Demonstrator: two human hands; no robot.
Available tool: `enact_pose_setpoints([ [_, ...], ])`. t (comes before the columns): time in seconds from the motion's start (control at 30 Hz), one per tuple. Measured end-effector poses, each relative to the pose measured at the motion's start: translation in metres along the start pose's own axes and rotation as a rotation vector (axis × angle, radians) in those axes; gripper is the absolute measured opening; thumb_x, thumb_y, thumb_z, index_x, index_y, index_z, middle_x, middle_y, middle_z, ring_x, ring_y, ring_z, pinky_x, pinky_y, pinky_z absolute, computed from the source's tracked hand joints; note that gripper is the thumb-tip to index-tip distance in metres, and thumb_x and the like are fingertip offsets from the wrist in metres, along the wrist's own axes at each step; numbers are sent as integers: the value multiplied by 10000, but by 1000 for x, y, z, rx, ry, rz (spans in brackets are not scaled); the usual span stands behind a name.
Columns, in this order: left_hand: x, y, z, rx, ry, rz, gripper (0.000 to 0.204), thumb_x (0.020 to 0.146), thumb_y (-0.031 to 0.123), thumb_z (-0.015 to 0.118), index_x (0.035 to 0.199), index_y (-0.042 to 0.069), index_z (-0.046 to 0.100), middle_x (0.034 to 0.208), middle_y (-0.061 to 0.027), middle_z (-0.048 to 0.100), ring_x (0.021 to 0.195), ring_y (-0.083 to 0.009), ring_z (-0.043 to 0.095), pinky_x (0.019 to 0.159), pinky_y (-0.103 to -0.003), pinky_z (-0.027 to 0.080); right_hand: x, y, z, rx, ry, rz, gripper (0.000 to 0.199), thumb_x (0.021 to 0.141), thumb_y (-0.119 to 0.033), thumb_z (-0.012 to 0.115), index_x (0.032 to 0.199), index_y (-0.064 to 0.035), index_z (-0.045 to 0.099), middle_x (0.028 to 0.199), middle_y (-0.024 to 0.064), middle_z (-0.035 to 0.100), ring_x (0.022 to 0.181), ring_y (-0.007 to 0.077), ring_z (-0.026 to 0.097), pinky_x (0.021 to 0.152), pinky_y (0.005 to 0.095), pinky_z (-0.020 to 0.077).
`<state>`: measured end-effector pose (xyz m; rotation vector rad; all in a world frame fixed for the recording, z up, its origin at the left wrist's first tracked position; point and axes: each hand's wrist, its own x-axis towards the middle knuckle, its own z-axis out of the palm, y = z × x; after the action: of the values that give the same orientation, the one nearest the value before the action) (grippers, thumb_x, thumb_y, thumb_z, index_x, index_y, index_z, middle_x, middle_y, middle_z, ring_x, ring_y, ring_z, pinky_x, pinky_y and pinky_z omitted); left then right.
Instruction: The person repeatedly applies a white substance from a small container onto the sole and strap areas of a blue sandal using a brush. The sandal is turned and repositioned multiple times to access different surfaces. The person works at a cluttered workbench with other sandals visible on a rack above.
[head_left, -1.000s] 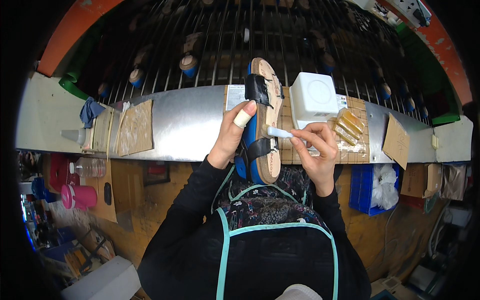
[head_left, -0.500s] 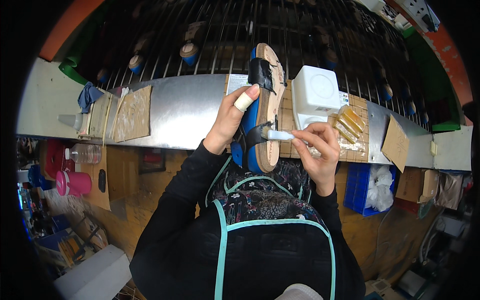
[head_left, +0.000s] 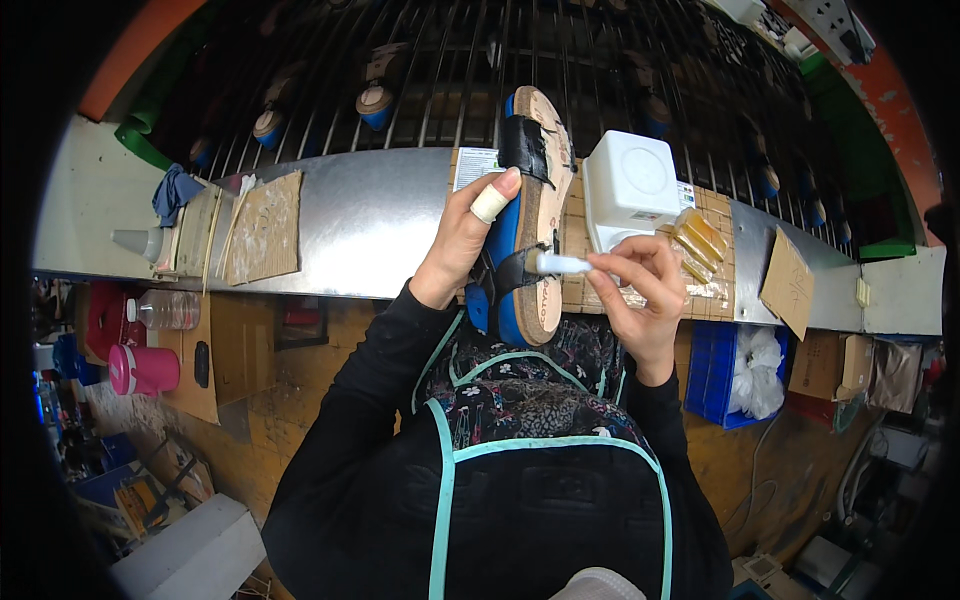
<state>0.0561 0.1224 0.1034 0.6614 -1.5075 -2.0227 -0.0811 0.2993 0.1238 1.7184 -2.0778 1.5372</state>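
1. A black-strapped sandal (head_left: 530,225) on a blue form (head_left: 479,312) is held upright just above the picture's centre, toward one o'clock; its long axis runs from twelve to six.
2. At the sandal's nine o'clock, the left hand (head_left: 455,240) grasps its side. The thumb, with a pale wrap (head_left: 488,205), presses the edge; the other fingers are mostly hidden.
3. At four o'clock, the right hand (head_left: 645,290) pinches a small white-handled brush (head_left: 565,264) between thumb and fingertips. The brush points toward nine o'clock, its blurred tip at the lower strap (head_left: 513,272); whether they touch, I cannot tell.
4. From the sandal, a white container (head_left: 630,180) stands at two o'clock, amber blocks (head_left: 702,240) lie at three, and a brown board (head_left: 265,230) lies at nine on the metal bench (head_left: 375,220).
5. A blue crate (head_left: 708,375) sits lower, between four and five.
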Motion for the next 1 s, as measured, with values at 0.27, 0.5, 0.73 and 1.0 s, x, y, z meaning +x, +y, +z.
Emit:
enact_pose_setpoints([
  [0.27, -3, -1, -2, -5, -22, -9, 680, 908, 547, 558, 1198, -68, 560, 1038, -152, 659, 872, -164, 666, 749, -271, 555, 5, 1, 8, 29, 77, 53, 179, 753, -141, 794, 927, -113, 769, 879, 1, 614, 686, 108, 552, 680, 275, 335],
  [0.5, -7, 1, -5, -34, -31, -48, 663, 916, 542, 555, 1203, -56, 561, 1031, -146, 665, 878, -157, 670, 759, -270, 556, 9, 9, -4, 383, -232, 228, 145, 798, -90, 757, 933, -36, 748, 893, 29, 605, 744, 99, 544, 642, 236, 425],
  [0.73, -19, -4, -7, -205, -80, -94, 629, 938, 487, 553, 1323, -9, 499, 1185, -142, 624, 1019, -176, 645, 869, -303, 537, -5, 13, 23, 487, -11, 400, 124, 875, -29, 675, 980, 28, 708, 929, 40, 579, 843, 97, 558, 751, 212, 442],
  [1.0, -21, -12, -5, -135, 65, -34, 563, 956, 462, 538, 1238, -25, 554, 1098, -126, 650, 932, -149, 659, 815, -280, 550, -31, 0, -11, 631, -174, 511, 151, 831, -62, 736, 971, -4, 737, 881, 18, 577, 800, 85, 571, 699, 210, 469],
])
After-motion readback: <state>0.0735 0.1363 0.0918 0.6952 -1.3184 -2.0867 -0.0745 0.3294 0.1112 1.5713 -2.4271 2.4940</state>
